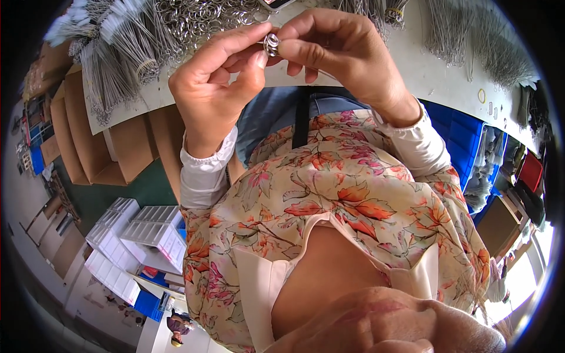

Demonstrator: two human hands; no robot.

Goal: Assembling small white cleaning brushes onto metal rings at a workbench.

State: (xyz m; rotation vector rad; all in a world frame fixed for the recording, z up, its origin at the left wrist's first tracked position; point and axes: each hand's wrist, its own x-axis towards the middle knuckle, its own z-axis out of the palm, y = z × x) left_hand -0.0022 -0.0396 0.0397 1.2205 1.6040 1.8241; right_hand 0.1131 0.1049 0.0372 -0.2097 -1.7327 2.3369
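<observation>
Both hands meet above the near edge of the white worktable (424,70) — left hand (215,88) and right hand (347,50) each pinch the small metal ring (272,43) between fingertips — wire bundles (118,47) lie far left.

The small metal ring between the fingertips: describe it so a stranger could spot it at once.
Start at the white worktable along the top of the head view, strewn with bundles of grey wire pieces. In front of its edge, the left hand and right hand meet. Pinched between them is the small shiny metal ring, the only piece lifted off the table.
</observation>
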